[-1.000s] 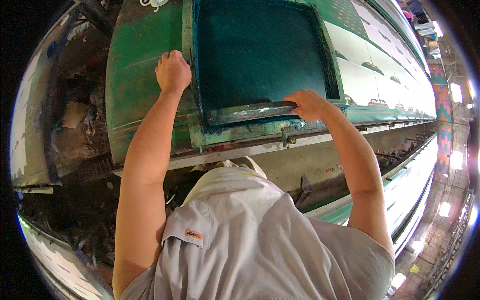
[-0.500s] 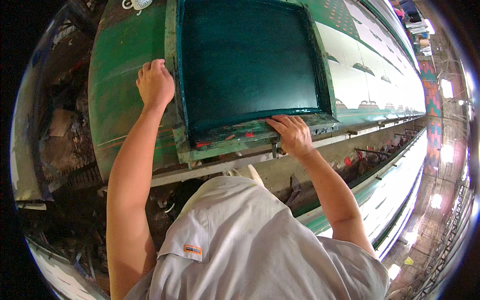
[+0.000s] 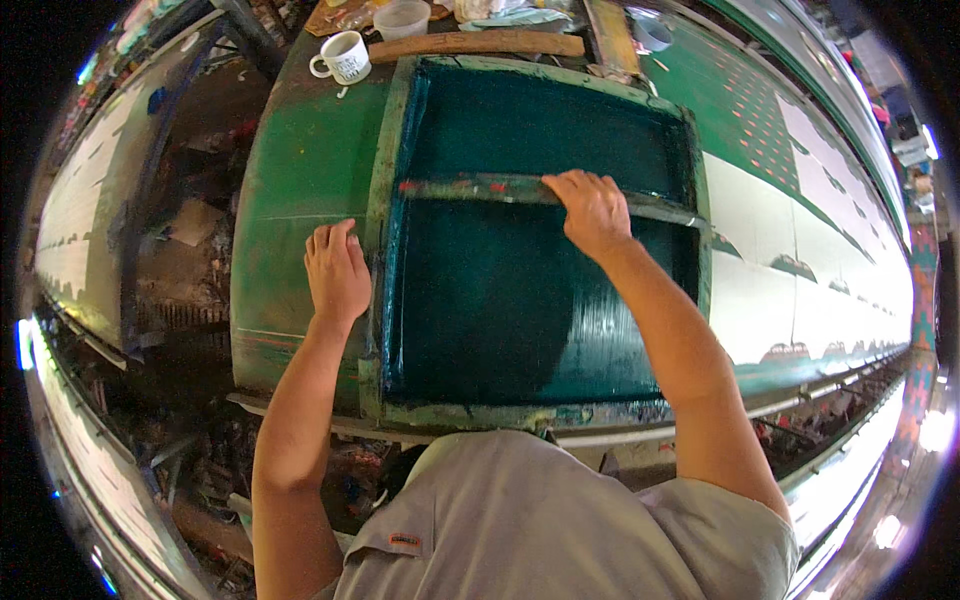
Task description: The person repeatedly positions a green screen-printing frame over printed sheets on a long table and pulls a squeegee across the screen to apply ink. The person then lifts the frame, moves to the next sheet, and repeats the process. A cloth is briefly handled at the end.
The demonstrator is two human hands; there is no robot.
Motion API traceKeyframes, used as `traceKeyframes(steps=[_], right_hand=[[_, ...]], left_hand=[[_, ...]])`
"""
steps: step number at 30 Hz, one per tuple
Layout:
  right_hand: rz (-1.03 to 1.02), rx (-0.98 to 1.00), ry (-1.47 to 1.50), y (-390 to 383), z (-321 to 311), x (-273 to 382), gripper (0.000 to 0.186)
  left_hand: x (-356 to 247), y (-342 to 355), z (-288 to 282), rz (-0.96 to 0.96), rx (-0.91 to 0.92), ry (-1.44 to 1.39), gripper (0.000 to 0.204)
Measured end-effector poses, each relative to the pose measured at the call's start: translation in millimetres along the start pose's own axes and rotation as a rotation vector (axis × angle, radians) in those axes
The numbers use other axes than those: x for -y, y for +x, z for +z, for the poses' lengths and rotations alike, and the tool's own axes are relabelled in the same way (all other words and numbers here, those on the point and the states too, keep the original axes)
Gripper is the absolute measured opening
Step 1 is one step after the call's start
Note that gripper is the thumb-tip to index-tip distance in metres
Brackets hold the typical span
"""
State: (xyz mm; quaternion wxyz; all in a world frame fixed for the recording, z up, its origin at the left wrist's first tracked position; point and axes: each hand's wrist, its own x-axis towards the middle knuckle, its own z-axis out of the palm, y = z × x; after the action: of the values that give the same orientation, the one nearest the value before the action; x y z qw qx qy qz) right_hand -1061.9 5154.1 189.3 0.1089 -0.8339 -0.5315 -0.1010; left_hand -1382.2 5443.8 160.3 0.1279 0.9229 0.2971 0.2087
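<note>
Pushed away from the near side since the earlier picture, a long bar is now being held across the far half of a frame, its dark teal surface being spanned from left to right. It is being clamped by the right hand. Just left of the frame, the left hand is being held over a green table, its fingers being loosely curled; whether anything is being gripped there cannot be told. Far left, a white mug is standing
</note>
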Motion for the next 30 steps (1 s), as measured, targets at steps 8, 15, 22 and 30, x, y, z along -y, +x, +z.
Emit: traceKeyframes(steps=[8,15,22,30], right_hand=[[0.144,0.155,-0.107,134.2,22.3,-77.9,0.045],[0.139,0.075,0.031,150.8,13.5,-100.4,0.047],[0.168,0.083,-0.023,154.5,27.6,-111.9,0.047],[0.077,0.277,-0.022,173.9,3.1,-132.7,0.049]], left_hand=[[-10.5,5.7,-8.1,0.026,-0.014,0.043,0.031],[-15.1,7.0,-12.8,-0.011,0.021,0.032,0.031],[-11.2,8.2,-10.5,0.027,0.017,0.027,0.031],[-11.3,8.7,-11.8,0.025,0.027,0.0,0.03]])
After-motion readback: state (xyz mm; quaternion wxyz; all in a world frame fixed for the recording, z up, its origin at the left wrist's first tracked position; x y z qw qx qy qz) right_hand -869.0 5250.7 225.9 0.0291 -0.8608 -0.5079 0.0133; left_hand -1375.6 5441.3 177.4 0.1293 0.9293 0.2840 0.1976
